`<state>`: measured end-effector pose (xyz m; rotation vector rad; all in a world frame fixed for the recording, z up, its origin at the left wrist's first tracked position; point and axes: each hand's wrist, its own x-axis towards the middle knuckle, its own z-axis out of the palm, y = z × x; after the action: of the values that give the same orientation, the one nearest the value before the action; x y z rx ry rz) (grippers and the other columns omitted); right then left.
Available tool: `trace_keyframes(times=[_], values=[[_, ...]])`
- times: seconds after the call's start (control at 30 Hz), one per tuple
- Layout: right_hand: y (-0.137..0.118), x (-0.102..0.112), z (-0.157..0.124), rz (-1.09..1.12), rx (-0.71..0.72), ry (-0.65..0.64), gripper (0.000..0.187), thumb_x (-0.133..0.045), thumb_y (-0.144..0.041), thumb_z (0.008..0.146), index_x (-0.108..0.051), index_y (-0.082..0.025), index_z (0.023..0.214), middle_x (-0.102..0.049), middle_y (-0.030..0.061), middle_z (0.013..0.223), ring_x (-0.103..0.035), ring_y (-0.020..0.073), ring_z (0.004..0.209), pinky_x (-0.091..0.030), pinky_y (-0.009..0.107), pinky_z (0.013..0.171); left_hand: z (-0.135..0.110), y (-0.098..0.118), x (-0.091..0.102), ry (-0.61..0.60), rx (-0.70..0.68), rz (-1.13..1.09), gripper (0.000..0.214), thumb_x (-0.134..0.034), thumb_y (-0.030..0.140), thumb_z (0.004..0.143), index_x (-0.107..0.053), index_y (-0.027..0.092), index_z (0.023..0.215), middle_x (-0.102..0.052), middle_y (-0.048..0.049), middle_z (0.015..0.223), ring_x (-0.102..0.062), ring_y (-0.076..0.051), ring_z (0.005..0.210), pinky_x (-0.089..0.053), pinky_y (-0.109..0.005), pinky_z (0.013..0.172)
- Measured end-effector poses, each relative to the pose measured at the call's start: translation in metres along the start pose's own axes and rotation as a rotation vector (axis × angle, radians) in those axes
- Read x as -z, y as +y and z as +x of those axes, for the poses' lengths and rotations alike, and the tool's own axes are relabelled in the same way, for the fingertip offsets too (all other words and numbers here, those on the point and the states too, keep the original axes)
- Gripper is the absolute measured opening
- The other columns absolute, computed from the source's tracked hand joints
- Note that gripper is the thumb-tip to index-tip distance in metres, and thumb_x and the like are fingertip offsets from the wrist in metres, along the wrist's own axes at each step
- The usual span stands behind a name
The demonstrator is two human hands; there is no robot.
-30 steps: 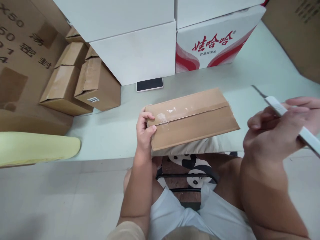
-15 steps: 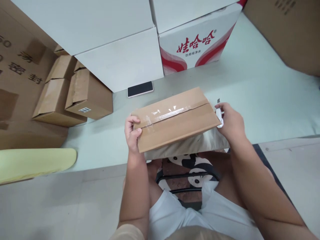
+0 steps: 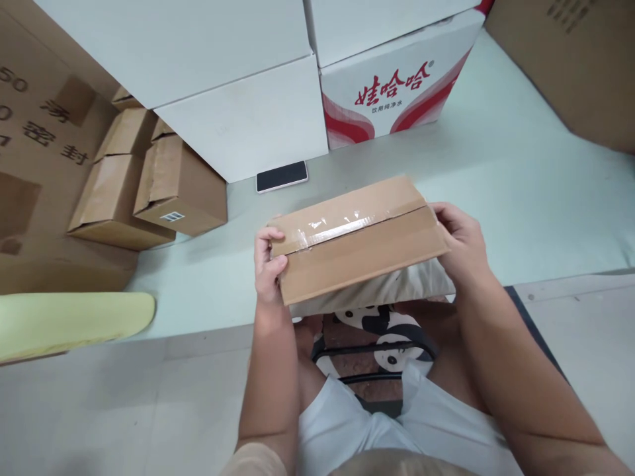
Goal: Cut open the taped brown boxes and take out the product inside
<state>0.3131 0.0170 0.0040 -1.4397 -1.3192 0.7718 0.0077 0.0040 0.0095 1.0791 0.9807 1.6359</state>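
Observation:
A flat brown cardboard box (image 3: 357,244), sealed along its seam with clear tape, rests at the near edge of a pale green table (image 3: 520,198). My left hand (image 3: 268,264) grips the box's left end, thumb on top and fingers curled around the edge. My right hand (image 3: 459,238) is closed on the box's right end. The white cutter seen earlier does not show now. A grey padded bag (image 3: 397,284) lies under the box. Both forearms reach up from my lap.
A dark phone (image 3: 282,176) lies behind the box. Stacked white boxes (image 3: 238,119) and a red-and-white carton (image 3: 397,86) stand at the back. Small brown boxes (image 3: 178,192) sit at left, a large brown carton (image 3: 570,59) at right, a pale yellow-green slab (image 3: 74,320) at near left.
My right hand, which held a white cutter up at the right, came down to the box's right end and now grips it. The cutter has dropped from sight. My left hand stayed put.

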Motion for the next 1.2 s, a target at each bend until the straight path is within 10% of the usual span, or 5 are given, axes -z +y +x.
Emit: trace_keyframes(times=[0.23, 0.67, 0.93, 1.07, 1.2], values=[[-0.011, -0.013, -0.003, 0.393, -0.101, 0.036, 0.023, -0.062, -0.034, 0.082, -0.068, -0.030, 0.104, -0.072, 0.0017, 0.121, -0.069, 0.0236, 0.113, -0.060, 0.036, 0.087, -0.002, 0.004, -0.002, -0.044, 0.012, -0.117, 0.035, -0.068, 0.043, 0.067, -0.062, 0.030, 0.099, -0.067, -0.0042, 0.126, -0.059, -0.029, 0.120, -0.050, -0.041, 0.097], [-0.016, -0.010, -0.003, 0.613, -0.302, -0.140, 0.053, -0.084, -0.056, 0.072, -0.064, -0.038, 0.117, -0.070, -0.0034, 0.131, -0.073, 0.0194, 0.110, -0.066, 0.031, 0.083, 0.004, 0.000, -0.009, 0.022, 0.057, -0.179, 0.055, -0.097, 0.040, 0.055, -0.061, 0.030, 0.096, -0.063, 0.0007, 0.125, -0.065, -0.022, 0.107, -0.057, -0.034, 0.085], [-0.009, -0.013, -0.006, 0.582, -0.159, -0.237, 0.068, -0.089, -0.057, 0.066, -0.059, -0.037, 0.124, -0.066, 0.0006, 0.141, -0.067, 0.0255, 0.127, -0.065, 0.039, 0.093, 0.018, 0.022, -0.010, 0.211, 0.029, 0.063, 0.053, -0.096, 0.046, 0.057, -0.055, 0.023, 0.083, -0.063, 0.0039, 0.083, -0.060, -0.011, 0.072, -0.049, -0.022, 0.067], [-0.009, -0.015, -0.004, 0.551, -0.147, -0.227, 0.074, -0.090, -0.058, 0.061, -0.057, -0.037, 0.124, -0.065, 0.0012, 0.141, -0.068, 0.0249, 0.123, -0.064, 0.038, 0.090, 0.020, 0.029, -0.009, 0.420, -0.175, 0.399, 0.059, -0.091, 0.036, 0.064, -0.034, 0.021, 0.063, -0.039, 0.0090, 0.060, -0.034, -0.006, 0.055, -0.032, -0.021, 0.054], [-0.010, -0.015, -0.002, 0.528, -0.148, -0.229, 0.075, -0.089, -0.063, 0.059, -0.057, -0.036, 0.122, -0.064, 0.0027, 0.142, -0.066, 0.0261, 0.126, -0.062, 0.040, 0.095, 0.014, 0.031, -0.011, 0.354, -0.310, 0.493, 0.063, -0.082, 0.025, 0.070, -0.021, 0.020, 0.054, -0.025, 0.0081, 0.054, -0.022, -0.007, 0.054, -0.020, -0.024, 0.051]])
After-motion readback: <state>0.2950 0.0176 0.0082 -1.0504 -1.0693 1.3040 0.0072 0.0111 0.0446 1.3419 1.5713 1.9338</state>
